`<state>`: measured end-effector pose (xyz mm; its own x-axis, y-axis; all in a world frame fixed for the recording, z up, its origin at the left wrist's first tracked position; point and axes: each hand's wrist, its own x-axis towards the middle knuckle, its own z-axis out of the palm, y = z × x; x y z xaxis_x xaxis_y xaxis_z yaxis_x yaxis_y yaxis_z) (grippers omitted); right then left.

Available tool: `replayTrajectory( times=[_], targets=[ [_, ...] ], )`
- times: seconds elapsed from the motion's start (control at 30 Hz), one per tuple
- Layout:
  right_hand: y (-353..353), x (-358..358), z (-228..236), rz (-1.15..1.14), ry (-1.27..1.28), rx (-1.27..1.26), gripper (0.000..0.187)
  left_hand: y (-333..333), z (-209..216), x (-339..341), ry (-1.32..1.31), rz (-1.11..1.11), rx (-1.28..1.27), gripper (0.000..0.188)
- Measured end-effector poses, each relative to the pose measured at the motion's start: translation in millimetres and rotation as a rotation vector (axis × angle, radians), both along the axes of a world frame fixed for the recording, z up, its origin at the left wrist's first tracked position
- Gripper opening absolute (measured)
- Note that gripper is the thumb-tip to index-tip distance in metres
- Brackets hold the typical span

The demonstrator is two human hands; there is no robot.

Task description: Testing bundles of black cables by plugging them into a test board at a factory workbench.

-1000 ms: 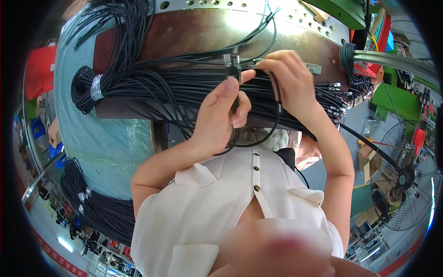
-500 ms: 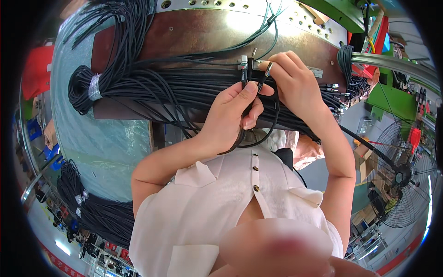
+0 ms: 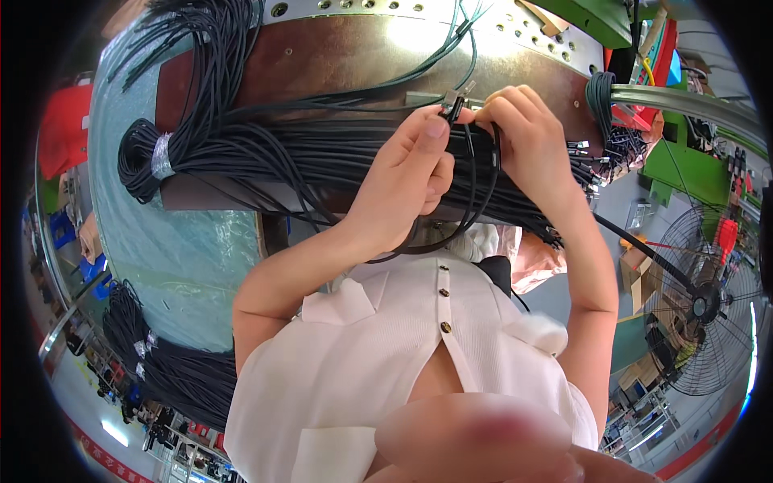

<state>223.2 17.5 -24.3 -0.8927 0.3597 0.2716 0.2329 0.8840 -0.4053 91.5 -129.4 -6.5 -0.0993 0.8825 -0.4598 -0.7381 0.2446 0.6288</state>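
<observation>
A work table topped with a smooth, glossy reddish-brown board (image 3: 346, 52) spans the far side, edged at the far end by a pale metal strip (image 3: 386, 8) with round holes. To its left, crinkled, clear-looking plastic sheeting (image 3: 193, 274) covers a pale green surface. The person wears a white ribbed shirt (image 3: 378, 354) with 3 dark round buttons showing. A long bundle of black cables (image 3: 322, 149) lies left to right across the board, smooth and rubbery, with metal-tipped ends at the right. At the right stands a round wire-caged fan (image 3: 684, 306); at the near left lies a 2nd cable bundle (image 3: 181, 370). A red banner (image 3: 109, 459) at the near left edge carries pale characters.

The left hand (image 3: 407, 173) has thumb and forefinger clamped on a cable end (image 3: 452, 105), a blocky silver connector on black cable, held above the bundle. The right hand (image 3: 527, 145) is just right of it, fingertips together by the looped cable; I cannot tell whether they grip it. Shiny silver tape (image 3: 162, 155) binds the bundle's left end. Tiny pale marks (image 3: 494, 159) on the looped cable are too small to read.
</observation>
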Motion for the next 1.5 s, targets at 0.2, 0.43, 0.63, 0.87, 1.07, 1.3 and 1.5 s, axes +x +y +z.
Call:
replayTrajectory(
  times=[0.2, 0.43, 0.63, 0.87, 1.07, 1.3, 1.5],
  targets=[
    [8, -7, 1, 0.059, 0.025, -0.003, 0.019, 4, -5, 5, 0.016, 0.023, -0.027, 0.032],
    [4, -1, 10, 0.036, -0.019, 0.094, 0.022, 2, -3, 3, -0.030, -0.001, -0.004, 0.029],
    [-2, 13, 22, -0.051, 0.168, 0.189, 0.023, 7, 12, 0, 0.153, -0.382, 0.014, 0.032],
    [11, 30, -24, -0.213, 0.175, -0.265, 0.011, 3, 20, -16, 0.432, -0.153, 0.122, 0.038],
    [13, 33, -24, -0.267, 0.176, -0.409, 0.012, 12, 18, -3, 0.072, -0.261, -0.057, 0.035],
    [5, 34, 55, 0.062, 0.059, 0.215, 0.028, 26, 25, -7, 0.700, -0.529, 0.052, 0.031],
    [26, 58, 21, -0.166, 0.070, 0.113, 0.016, 17, 44, -19, 1.423, -0.405, 0.615, 0.022]
  ],
)
